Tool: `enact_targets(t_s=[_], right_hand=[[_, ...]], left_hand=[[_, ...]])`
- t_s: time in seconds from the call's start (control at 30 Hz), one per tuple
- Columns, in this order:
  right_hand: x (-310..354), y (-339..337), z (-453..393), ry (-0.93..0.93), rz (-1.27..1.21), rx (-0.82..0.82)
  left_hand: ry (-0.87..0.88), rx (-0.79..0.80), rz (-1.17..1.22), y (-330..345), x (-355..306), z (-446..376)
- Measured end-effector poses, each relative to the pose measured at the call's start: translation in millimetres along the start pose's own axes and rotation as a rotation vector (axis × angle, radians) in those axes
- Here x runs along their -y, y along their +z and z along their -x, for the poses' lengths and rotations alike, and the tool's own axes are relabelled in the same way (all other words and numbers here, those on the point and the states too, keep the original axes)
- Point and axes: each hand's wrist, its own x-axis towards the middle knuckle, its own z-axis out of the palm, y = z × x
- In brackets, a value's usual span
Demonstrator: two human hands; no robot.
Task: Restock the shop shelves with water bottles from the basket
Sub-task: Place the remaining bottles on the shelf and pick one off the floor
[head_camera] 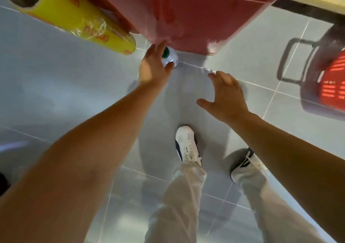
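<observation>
A small clear water bottle (170, 57) with a green cap stands on the tiled floor at the foot of a big red unit (196, 14). My left hand (154, 67) reaches down over it. The bottle sits between the thumb and the outstretched fingers, and the thumb tip touches its side. The fingers look straight, not wrapped round it. My right hand (225, 95) hovers to the right of the bottle, fingers spread, holding nothing. The red shopping basket (332, 85) with a dark handle stands on the floor at the far right; what it holds is hidden.
A yellow roll of wrap (74, 20) juts out at the upper left, above the floor. My two feet in white shoes (188, 145) stand on the grey tiles below the hands. A pale ledge with a dark edge (313, 5) runs across the upper right.
</observation>
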Motion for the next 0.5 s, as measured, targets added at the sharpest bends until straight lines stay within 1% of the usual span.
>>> enact_targets(t_s=[0.07,0.23,0.37,0.5], right_hand=[[-4.0,12.0,-7.4,0.021,-0.011,0.0],[-17.8,19.3,-6.0,0.078,-0.065,0.029],[-28.8,1.9,17.4,0.133,-0.125,-0.023],[-47.6,-31.8,72.6,0.226,-0.198,-0.087]], left_hand=[[0.017,0.016,-0.006,11.3,4.5,-15.1],[0.077,0.055,-0.14,23.5,-8.5,-25.1],[0.111,0.099,-0.191,22.7,-31.3,-5.9],[0.178,0.14,-0.18,11.9,-78.4,35.1]])
